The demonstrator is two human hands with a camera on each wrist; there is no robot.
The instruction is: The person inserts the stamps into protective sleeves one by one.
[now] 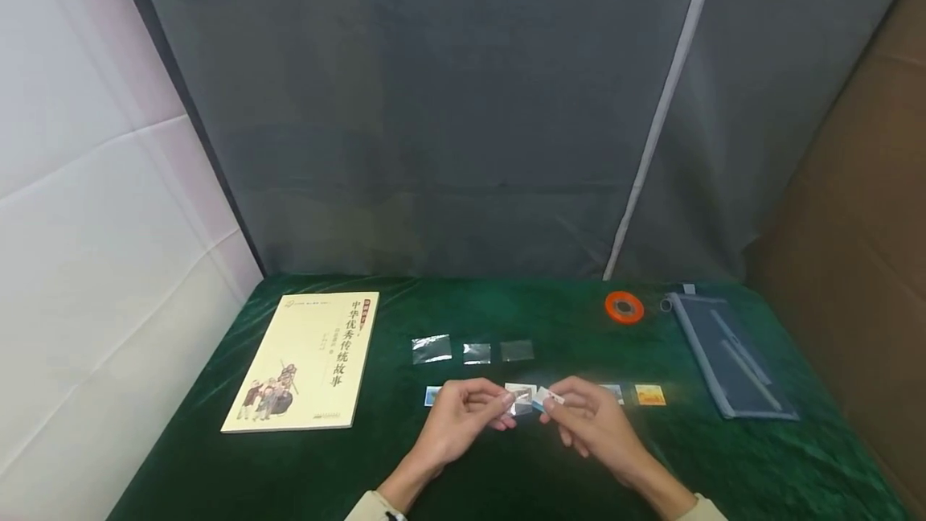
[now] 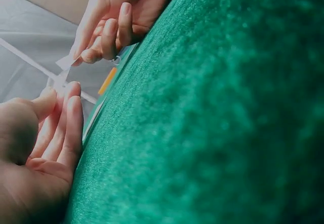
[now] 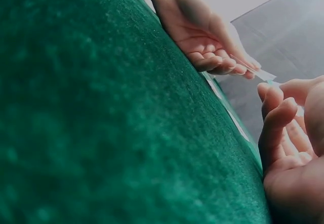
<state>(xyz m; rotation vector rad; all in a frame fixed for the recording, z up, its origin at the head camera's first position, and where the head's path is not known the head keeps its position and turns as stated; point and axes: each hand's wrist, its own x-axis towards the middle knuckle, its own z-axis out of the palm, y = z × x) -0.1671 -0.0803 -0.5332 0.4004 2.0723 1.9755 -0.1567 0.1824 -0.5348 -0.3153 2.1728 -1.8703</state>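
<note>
Between thumb and fingers, my left hand (image 1: 463, 416) pinches a small clear plastic sleeve (image 1: 521, 408), which also shows in the left wrist view. My right hand (image 1: 596, 424) pinches a small stamp-like paper piece (image 1: 544, 397), white with a blue part, by its edge. Its corner meets the sleeve's right edge in the head view. Both hands are held over the green cloth, fingertips close together. Behind them lies a row of small stamp-like pictures: a blue one (image 1: 432, 395) partly hidden by the left hand, another (image 1: 612, 392) beside the right hand, and an orange-yellow one (image 1: 649, 395).
Three more clear sleeves (image 1: 431, 349) lie in a row farther back. On the left is a cream book (image 1: 311, 360). An orange disc (image 1: 624, 307) with a dark centre sits back right, beside a blue-grey zip pouch (image 1: 734, 360) with slim tools inside. Fabric walls surround the table.
</note>
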